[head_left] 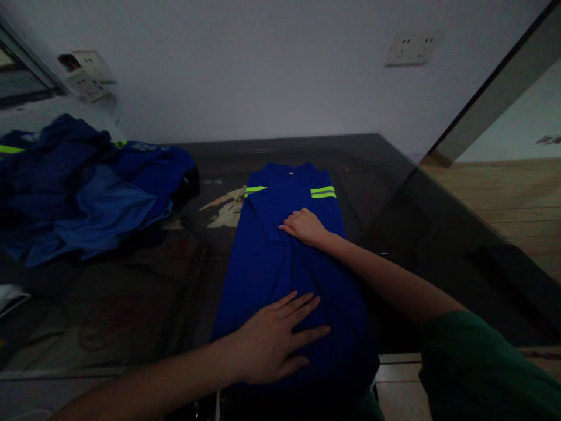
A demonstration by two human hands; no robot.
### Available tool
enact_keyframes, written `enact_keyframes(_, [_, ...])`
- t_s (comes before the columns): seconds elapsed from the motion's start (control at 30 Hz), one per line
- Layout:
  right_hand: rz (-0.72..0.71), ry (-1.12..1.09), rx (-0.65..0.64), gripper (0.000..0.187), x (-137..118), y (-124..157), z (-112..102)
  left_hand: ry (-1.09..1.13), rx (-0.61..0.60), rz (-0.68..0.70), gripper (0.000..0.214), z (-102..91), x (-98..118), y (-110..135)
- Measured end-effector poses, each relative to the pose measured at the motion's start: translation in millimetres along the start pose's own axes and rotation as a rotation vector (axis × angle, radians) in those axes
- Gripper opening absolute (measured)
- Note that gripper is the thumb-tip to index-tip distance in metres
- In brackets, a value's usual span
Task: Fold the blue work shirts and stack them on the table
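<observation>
A blue garment (272, 257) with yellow-green reflective stripes lies folded into a long narrow strip on the dark glass table (131, 304). My left hand (274, 339) rests flat on its near end, fingers spread. Farther up, near the garment's middle, my right hand (304, 227) presses down palm-first, its fingers laid against the cloth. Neither hand holds anything.
A heap of crumpled blue garments (87, 187) lies at the table's far left. The white wall behind carries a socket plate (412, 48). Wooden floor (512, 199) shows to the right past the table's edge. A white object (11, 295) sits at the left edge.
</observation>
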State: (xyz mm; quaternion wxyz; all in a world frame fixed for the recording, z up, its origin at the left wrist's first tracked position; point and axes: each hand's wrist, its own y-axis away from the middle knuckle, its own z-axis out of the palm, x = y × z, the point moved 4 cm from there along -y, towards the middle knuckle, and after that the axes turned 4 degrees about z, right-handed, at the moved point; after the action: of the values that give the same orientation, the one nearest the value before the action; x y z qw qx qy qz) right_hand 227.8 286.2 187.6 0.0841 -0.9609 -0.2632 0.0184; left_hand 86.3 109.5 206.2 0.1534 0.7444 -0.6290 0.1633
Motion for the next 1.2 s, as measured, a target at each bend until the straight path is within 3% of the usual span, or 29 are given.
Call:
enact_keyframes(0.13, [0.013, -0.010, 0.019, 0.047, 2.4, -0.7, 2.5, 0.092, -0.041, 0.046, 0.068, 1.6, 25.1, 16.0])
enact_keyframes(0.2, [0.022, -0.031, 0.027, 0.048, 3.6, -0.7, 2.3, 0.152, -0.040, 0.049, 0.060, -3.5, 31.1, 18.8])
enact_keyframes(0.27, [0.024, -0.058, 0.027, 0.049, 4.4, 0.1, 1.2, 0.183, 0.053, -0.099, 0.043, -12.4, 23.6, 14.5])
enact_keyframes(0.33, [0.019, -0.080, 0.028, 0.051, 4.6, 2.1, -1.0, 0.149, 0.203, -0.385, 0.033, -21.7, 4.8, 5.9])
enact_keyframes(0.4, [0.009, -0.097, 0.035, 0.051, 3.9, 4.6, -4.2, 0.083, 0.275, -0.631, 0.039, -26.5, -13.2, -5.6])
enact_keyframes(0.5, [-0.017, -0.115, 0.038, 0.050, 2.0, 7.8, -8.0, 0.001, 0.237, -0.762, 0.059, -25.7, -28.0, -25.6])
enact_keyframes(0.63, [-0.043, -0.136, 0.015, 0.047, 2.4, 7.2, -6.3, 0.003, 0.271, -0.726, 0.055, -21.5, -34.5, -35.9])
enact_keyframes(0.8, [-0.035, -0.177, -0.002, 0.046, 7.6, 2.5, -0.9, 0.491, 0.481, -0.615, 0.029, -20.8, -42.5, -26.7])
enact_keyframes(0.9, [-0.045, -0.151, -0.008, 0.047, 6.9, 1.9, -0.8, 0.605, 0.444, -0.619, 0.023, -22.1, -43.8, -23.7])
enact_keyframes(1.07, [-0.055, -0.064, -0.002, 0.047, 1.6, 3.9, -2.7, 0.071, 0.195, -0.661, 0.030, -23.5, -27.0, -24.6])
enact_keyframes(1.2, [-0.047, -0.032, 0.011, 0.049, -0.1, 5.2, -2.2, -0.222, 0.173, -0.514, 0.037, -15.7, -5.7, -22.6])
